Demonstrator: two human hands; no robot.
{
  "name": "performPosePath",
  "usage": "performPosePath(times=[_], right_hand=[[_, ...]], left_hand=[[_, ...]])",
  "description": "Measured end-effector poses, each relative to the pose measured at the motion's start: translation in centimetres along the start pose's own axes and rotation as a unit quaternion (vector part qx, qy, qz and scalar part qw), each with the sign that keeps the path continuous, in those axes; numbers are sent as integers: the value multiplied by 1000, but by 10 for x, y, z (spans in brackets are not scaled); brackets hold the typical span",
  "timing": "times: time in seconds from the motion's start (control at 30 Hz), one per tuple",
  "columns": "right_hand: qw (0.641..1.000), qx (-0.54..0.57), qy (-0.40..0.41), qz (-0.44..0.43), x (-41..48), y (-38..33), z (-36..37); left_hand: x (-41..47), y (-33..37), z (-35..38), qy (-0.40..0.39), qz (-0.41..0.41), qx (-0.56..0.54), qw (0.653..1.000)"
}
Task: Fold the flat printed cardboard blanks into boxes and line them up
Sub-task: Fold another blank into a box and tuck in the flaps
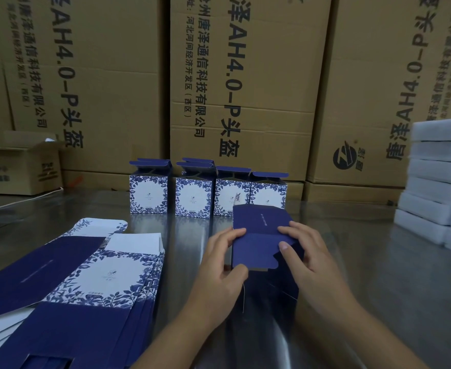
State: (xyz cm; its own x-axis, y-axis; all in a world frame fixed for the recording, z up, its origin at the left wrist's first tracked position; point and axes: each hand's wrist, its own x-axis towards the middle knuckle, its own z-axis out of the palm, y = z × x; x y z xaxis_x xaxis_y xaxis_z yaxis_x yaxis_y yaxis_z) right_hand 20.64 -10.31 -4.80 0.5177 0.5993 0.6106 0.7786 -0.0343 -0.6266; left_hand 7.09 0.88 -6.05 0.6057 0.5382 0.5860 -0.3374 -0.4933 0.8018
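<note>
Both hands fold a navy-blue cardboard box (pixel 261 235) on the shiny steel table (pixel 357 235).

The box sits between the two hands, its dark flap side up. The left hand (pixel 219 265) grips its left edge, fingers curled over the upper corner and thumb at the lower corner. The right hand (pixel 309 254) holds the right side, thumb pressing on the tucked flap and fingers curled over the panel above. Just behind the box stands a row of folded blue-and-white floral boxes (pixel 195 194), upright with top flaps open. A stack of flat floral printed cardboard blanks (pixel 107 275) lies near the left hand. White foam blocks (pixel 437 177) are stacked far right, and tall brown corrugated cartons (pixel 245 75) stand behind.
</note>
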Motion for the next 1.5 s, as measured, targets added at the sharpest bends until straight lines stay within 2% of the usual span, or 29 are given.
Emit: performPosePath(times=[0.33,0.67,0.9,1.03,1.17,1.5], right_hand=[[1000,1,1,-4,0,2,0],[1000,-10,13,-19,0,-1,-3],[998,-18,35,-57,-3,-10,-7],[998,-7,18,-65,-5,-15,-5],[997,2,24,-67,-6,-17,-6],[987,-51,74,-129,-8,-18,-8]], left_hand=[[2,2,-3,2,-23,-53,998],[3,5,-4,1,-14,-35,999],[6,10,-10,73,16,18,997],[9,7,-13,102,29,52,993],[10,3,-16,88,31,60,994],[15,8,-19,-1,-26,-51,998]])
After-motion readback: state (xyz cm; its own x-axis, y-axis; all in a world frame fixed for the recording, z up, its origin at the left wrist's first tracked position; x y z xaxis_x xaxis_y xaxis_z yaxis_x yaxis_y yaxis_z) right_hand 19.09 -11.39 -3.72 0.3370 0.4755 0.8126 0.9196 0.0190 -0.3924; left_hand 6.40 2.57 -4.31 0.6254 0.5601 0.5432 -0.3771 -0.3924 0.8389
